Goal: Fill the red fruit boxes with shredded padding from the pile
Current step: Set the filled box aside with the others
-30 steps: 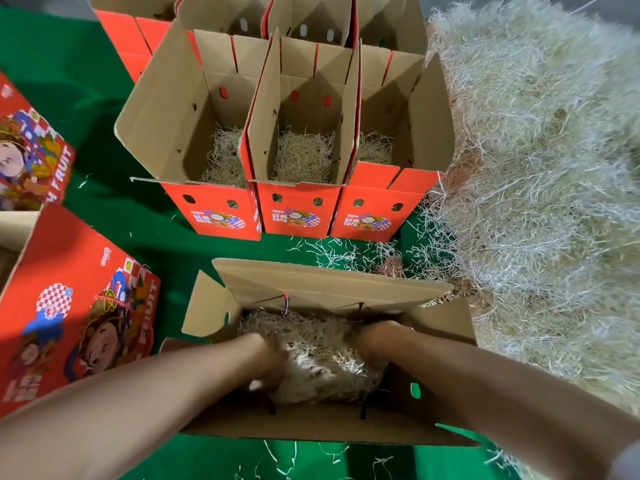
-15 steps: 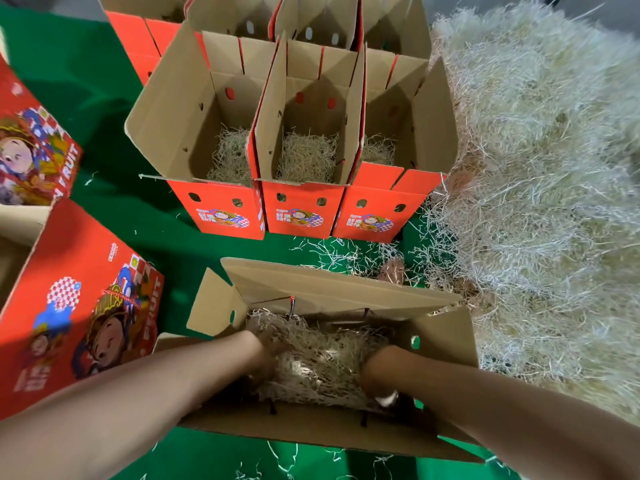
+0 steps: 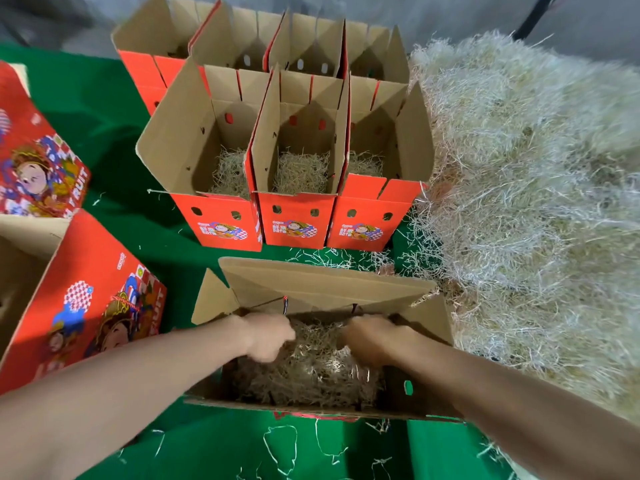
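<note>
Head view: both hands down inside near open box [image 3: 322, 289], left hand [image 3: 268, 336] and right hand [image 3: 369, 341] curled into shredded padding [image 3: 311, 368] there, grip unclear. Beyond, three red boxes [image 3: 298, 223] with padding at bottom. Right, big padding pile [image 3: 526, 202]. Left, printed boxes [image 3: 90, 289] on green tabletop [image 3: 114, 133].

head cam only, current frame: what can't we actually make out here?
- Left hand and right hand: motion-blurred, fingers buried in the shredded straw-coloured padding of the near open cardboard box; grip unclear.
- Back row of red fruit boxes: upright flaps hide their bottoms, fill unknown.
- Big pale padding pile: cut off by the right edge.
- Red printed boxes at left: cropped by the frame; small print unreadable.
</note>
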Available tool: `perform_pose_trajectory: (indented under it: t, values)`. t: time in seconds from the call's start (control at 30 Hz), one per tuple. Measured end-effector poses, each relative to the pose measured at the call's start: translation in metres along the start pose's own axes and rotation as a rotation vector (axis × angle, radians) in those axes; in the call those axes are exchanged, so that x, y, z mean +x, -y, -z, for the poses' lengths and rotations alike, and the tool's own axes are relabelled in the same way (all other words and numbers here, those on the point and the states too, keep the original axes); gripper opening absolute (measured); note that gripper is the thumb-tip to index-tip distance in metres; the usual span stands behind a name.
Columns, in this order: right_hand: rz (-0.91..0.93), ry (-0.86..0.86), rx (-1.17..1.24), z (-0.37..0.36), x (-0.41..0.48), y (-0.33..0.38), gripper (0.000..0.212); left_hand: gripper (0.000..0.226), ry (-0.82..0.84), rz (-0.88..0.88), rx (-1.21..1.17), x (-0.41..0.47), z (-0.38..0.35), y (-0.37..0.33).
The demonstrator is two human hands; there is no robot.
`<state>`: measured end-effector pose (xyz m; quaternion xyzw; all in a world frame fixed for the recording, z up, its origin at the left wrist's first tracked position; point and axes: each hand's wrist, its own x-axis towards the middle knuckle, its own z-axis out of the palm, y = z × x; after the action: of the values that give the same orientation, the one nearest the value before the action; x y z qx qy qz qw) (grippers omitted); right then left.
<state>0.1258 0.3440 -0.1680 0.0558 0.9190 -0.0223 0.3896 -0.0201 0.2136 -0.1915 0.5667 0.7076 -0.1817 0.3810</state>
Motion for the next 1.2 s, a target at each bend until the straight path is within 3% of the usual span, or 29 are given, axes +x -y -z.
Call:
perform_pose_trajectory:
  t: [0.1, 0.2, 0.27, 0.3, 0.37, 0.47, 0.57, 0.63, 0.7, 0.77, 0.8, 0.87, 0.9, 0.93, 1.0, 1.07, 1.2]
  values:
    - [0.018, -0.35, 0.089, 0.021, -0.029, 0.006, 0.027, 0.024, -0.201, -0.036, -0.057, -0.013, 0.029, -0.011]
    - [0.079, -0.887, 0.187, 0.032, -0.069, 0.008, 0.022, 0.031, -0.188, -0.04, -0.099, -0.044, 0.044, -0.014]
    - [-0.007, -1.225, 0.135, 0.033, -0.087, -0.001, 0.032, 0.036, -0.207, -0.118, -0.188, -0.074, 0.05, -0.015]
    - [-0.102, -1.249, 0.126, 0.035, -0.093, -0.008, 0.043, 0.037, -0.204, -0.148, -0.248, -0.089, 0.051, -0.015]
    - [-0.286, -1.039, 0.174, 0.038, -0.1, -0.026, 0.057, 0.038, -0.17, -0.184, -0.377, -0.122, 0.049, -0.015]
    - [-0.389, -0.71, 0.354, 0.038, -0.099, -0.045, 0.028, 0.03, -0.148, -0.265, -0.475, -0.156, 0.039, -0.018]
    - [-0.381, -0.748, 0.396, 0.043, -0.091, -0.045, 0.023, 0.02, -0.267, -0.277, -0.436, -0.171, 0.03, -0.016]
    - [-0.359, -0.772, 0.457, 0.048, -0.086, -0.038, 0.032, 0.038, -0.408, -0.245, -0.364, -0.171, 0.028, -0.006]
    - [-0.368, -0.78, 0.492, 0.053, -0.08, -0.028, 0.031, 0.036, -0.534, -0.084, -0.345, -0.178, 0.032, 0.009]
    - [-0.345, -0.774, 0.499, 0.06, -0.074, -0.017, 0.025, 0.018, -0.73, 0.213, -0.23, -0.181, 0.034, 0.025]
    - [-0.313, -0.766, 0.513, 0.064, -0.073, -0.01, 0.026, 0.025, -0.864, 0.355, -0.232, -0.18, 0.03, 0.031]
    - [-0.21, -0.699, 0.63, 0.069, -0.072, -0.003, 0.027, 0.048, -1.095, 0.447, -0.602, -0.177, 0.021, 0.024]
    - [-0.159, -0.626, 0.73, 0.071, -0.073, -0.001, 0.024, 0.06, -1.111, 0.406, -0.932, -0.176, 0.016, 0.013]
    - [-0.13, -0.522, 0.849, 0.071, -0.075, 0.0, 0.031, 0.07, -1.022, 0.338, -1.292, -0.175, 0.012, -0.001]
    - [-0.154, -0.327, 1.026, 0.064, -0.075, 0.004, 0.051, 0.088, -0.704, 0.277, -1.756, -0.168, 0.006, -0.031]
    - [-0.18, -0.348, 0.997, 0.056, -0.072, 0.011, 0.048, 0.091, -0.594, 0.289, -1.766, -0.159, 0.001, -0.053]
    - [-0.118, -0.49, 0.853, 0.07, -0.085, 0.016, 0.028, 0.062, -0.668, 0.358, -1.568, -0.168, 0.003, -0.055]
